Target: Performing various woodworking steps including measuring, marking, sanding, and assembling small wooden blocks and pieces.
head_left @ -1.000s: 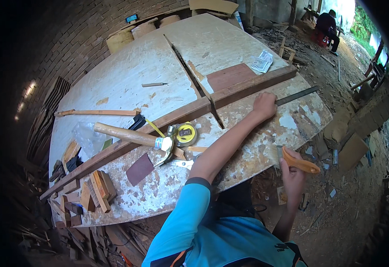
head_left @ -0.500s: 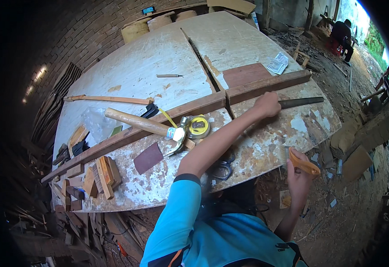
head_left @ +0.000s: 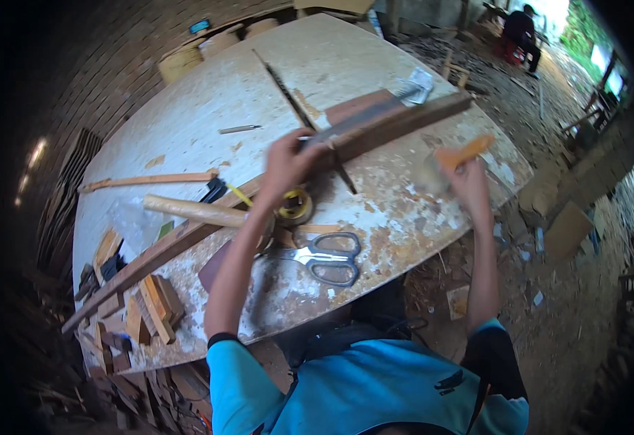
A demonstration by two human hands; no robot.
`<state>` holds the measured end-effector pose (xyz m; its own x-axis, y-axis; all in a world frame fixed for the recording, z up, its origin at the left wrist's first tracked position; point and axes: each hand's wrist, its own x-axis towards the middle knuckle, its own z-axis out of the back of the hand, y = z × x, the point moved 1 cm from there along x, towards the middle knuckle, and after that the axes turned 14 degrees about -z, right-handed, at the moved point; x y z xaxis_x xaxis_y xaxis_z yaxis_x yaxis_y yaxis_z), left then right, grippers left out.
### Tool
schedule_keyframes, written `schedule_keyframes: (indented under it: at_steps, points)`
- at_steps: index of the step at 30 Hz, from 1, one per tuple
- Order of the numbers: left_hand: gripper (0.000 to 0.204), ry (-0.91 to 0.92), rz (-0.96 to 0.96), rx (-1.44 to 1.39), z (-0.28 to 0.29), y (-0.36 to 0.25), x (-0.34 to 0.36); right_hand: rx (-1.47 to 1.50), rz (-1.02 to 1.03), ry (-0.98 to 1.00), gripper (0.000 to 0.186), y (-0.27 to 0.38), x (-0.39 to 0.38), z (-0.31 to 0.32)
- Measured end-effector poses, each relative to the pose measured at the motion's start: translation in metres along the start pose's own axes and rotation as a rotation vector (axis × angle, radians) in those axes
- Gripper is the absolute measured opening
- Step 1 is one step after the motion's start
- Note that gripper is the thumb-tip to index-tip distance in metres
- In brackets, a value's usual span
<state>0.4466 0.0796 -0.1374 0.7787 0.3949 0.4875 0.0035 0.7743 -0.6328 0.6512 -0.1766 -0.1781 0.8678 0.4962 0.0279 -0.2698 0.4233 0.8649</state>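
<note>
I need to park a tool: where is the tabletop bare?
Widest free patch: the tabletop beyond the thin tool, left of the long slot. Another lies near right, between beam, scissors and near edge; the right hand with its brush is over part of it. Crowded: near left and centre, with wood blocks, hammer, tape measure.

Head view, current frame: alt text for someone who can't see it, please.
A person's left hand holds a blurred, dark flat tool by a long wooden beam while the right hand holds an orange-handled brush over a worn table. Scissors and a yellow tape measure lie nearby.
</note>
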Motion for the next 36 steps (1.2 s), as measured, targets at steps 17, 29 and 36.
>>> schedule_keyframes:
  at_steps: [17, 29, 36]
  points:
    - [0.028, -0.189, 0.095, -0.065, 0.015, 0.062, -0.029, 0.136, 0.22, 0.062, 0.034, 0.04, 0.007, -0.099]
    - [0.032, -0.168, 0.157, 0.079, 0.018, 0.057, -0.034, 0.099, 0.284, -0.061, 0.028, 0.028, 0.018, -0.075]
    - [0.032, -0.16, 0.146, 0.021, 0.007, 0.059, -0.027, -0.101, -0.038, -0.567, 0.034, -0.024, 0.11, -0.003]
